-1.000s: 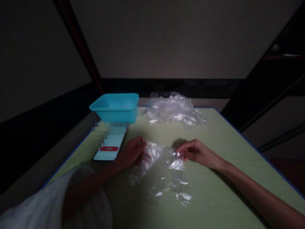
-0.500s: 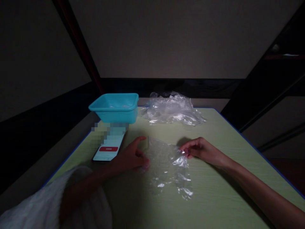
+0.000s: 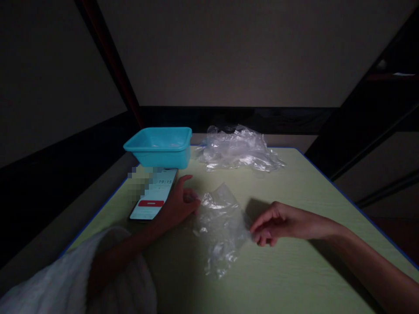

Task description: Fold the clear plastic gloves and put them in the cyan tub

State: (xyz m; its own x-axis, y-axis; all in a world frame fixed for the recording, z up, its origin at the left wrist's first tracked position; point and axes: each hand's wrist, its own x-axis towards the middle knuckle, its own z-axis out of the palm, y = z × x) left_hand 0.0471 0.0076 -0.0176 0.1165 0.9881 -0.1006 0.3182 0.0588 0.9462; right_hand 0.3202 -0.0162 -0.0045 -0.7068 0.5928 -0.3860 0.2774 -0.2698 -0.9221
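A clear plastic bag [image 3: 222, 222], thin and wrinkled, is stretched between my hands just above the table's middle. My left hand [image 3: 180, 203] pinches its upper left edge between thumb and a bent finger, while the index finger sticks out. At the bag's right edge, my right hand [image 3: 273, 222] has thumb and fingers closed on the film. The lower part of the bag hangs loose toward me, with bright glints on its creases.
A pale green table [image 3: 294, 187] with a blue edge lies under everything. A turquoise basket [image 3: 160, 157] stands at the back left, a lit phone [image 3: 147, 209] in front of it. A heap of clear plastic bags [image 3: 238, 150] lies at the back. Behind is a wall [image 3: 229, 52].
My left hand has moved away from me and slightly left with the bag's edge. My right hand has come down toward me, so the bag has turned and bunched.
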